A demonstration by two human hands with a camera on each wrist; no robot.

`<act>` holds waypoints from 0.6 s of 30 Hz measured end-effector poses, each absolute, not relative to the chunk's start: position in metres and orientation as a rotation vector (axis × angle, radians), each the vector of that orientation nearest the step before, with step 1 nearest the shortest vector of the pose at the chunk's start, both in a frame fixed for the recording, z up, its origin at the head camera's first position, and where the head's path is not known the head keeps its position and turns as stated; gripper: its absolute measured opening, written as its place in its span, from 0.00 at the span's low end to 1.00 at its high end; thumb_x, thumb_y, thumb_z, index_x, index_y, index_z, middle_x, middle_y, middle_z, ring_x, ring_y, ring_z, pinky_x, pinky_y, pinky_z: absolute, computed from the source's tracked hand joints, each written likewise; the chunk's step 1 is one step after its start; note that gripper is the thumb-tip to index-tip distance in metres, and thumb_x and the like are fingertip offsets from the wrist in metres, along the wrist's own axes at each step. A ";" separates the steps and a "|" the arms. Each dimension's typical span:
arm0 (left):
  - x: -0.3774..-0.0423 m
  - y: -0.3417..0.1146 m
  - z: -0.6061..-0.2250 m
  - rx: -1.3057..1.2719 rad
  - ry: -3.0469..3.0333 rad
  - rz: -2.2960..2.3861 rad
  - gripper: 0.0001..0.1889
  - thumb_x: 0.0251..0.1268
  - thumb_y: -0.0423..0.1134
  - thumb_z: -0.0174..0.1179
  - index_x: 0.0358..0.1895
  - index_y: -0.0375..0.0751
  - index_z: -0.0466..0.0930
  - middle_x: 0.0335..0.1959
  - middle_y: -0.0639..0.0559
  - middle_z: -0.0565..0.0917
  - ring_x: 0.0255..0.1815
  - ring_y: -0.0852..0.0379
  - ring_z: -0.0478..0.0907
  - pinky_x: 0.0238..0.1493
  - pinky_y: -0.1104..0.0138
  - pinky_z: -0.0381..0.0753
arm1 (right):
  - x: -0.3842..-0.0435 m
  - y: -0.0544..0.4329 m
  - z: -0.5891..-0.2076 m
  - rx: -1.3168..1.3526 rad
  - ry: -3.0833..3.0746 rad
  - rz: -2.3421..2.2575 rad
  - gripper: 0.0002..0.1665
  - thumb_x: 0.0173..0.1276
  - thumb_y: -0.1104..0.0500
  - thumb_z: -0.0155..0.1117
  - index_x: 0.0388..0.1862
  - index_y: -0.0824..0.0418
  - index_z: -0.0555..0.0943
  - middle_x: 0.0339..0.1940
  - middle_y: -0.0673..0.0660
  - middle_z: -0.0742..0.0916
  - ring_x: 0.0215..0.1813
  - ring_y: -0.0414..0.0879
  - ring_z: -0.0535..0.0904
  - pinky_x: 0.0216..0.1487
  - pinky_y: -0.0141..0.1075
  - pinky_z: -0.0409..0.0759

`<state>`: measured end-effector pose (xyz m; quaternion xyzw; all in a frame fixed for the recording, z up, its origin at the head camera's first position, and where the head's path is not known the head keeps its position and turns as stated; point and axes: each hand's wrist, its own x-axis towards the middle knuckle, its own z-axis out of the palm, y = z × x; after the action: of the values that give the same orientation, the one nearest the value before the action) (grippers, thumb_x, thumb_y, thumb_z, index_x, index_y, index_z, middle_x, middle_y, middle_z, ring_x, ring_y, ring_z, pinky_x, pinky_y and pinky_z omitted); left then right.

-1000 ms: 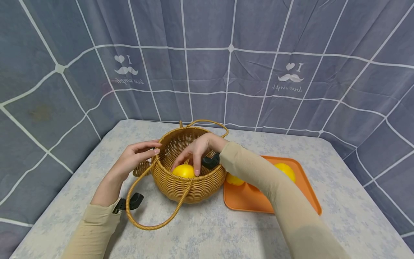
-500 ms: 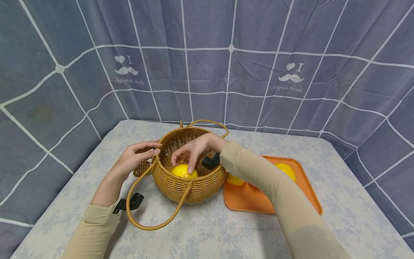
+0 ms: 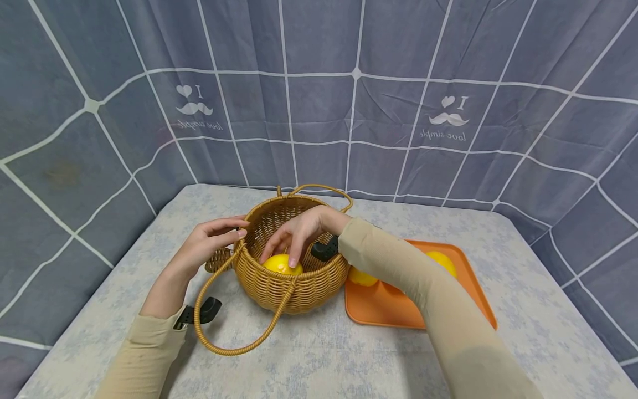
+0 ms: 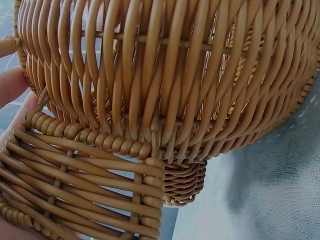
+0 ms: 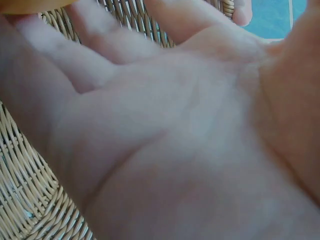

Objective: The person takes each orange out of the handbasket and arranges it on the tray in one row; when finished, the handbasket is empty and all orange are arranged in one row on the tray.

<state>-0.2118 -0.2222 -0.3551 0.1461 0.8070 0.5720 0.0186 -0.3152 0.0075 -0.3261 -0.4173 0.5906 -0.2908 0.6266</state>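
A round wicker basket (image 3: 269,291) stands on the table, with a glossy, round yellow fruit (image 3: 283,265) inside near its front wall. My right hand (image 3: 299,235) reaches down into the basket and holds this fruit between thumb and fingers. In the right wrist view the palm fills most of the picture, and an edge of the fruit (image 5: 42,5) shows at the top left. At the basket's left rim, my left hand (image 3: 199,246) grips with thumb and fingertips. The left wrist view shows the woven wall close up, with fingers (image 4: 12,82) at the left edge.
An orange tray (image 3: 379,313) lies right of the basket, partly under the right sleeve. On it sit a yellow fruit (image 3: 362,277) and another yellow fruit (image 3: 442,261). One basket handle (image 3: 234,350) droops toward the front; a second handle (image 3: 324,187) leans back.
Inside the basket the yellow fruit turned and shifted slightly left. My right fingers curled back from it, then reached around it again. The left hand has stayed at the rim.
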 end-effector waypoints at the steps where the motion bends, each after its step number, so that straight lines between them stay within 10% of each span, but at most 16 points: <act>1: -0.212 -0.222 -0.355 0.454 2.504 1.776 0.23 0.67 0.45 0.57 0.58 0.33 0.75 0.67 0.44 0.67 0.68 0.46 0.60 0.57 0.58 0.67 | -0.315 0.007 -0.326 -0.945 1.351 -0.668 0.41 0.57 0.73 0.59 0.71 0.70 0.58 0.62 0.60 0.74 0.60 0.51 0.72 0.58 0.45 0.72; 18: -0.211 -0.222 -0.355 0.447 2.512 1.780 0.23 0.66 0.45 0.58 0.57 0.32 0.75 0.66 0.44 0.68 0.66 0.47 0.62 0.53 0.66 0.70 | -0.314 0.009 -0.325 -0.881 1.349 -0.611 0.43 0.58 0.74 0.57 0.73 0.68 0.55 0.64 0.59 0.72 0.60 0.50 0.72 0.60 0.44 0.71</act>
<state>-0.2112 -0.2218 -0.3548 0.1437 0.8073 0.5721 0.0152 -0.3138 0.0086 -0.3254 -0.3879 0.5942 -0.2691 0.6512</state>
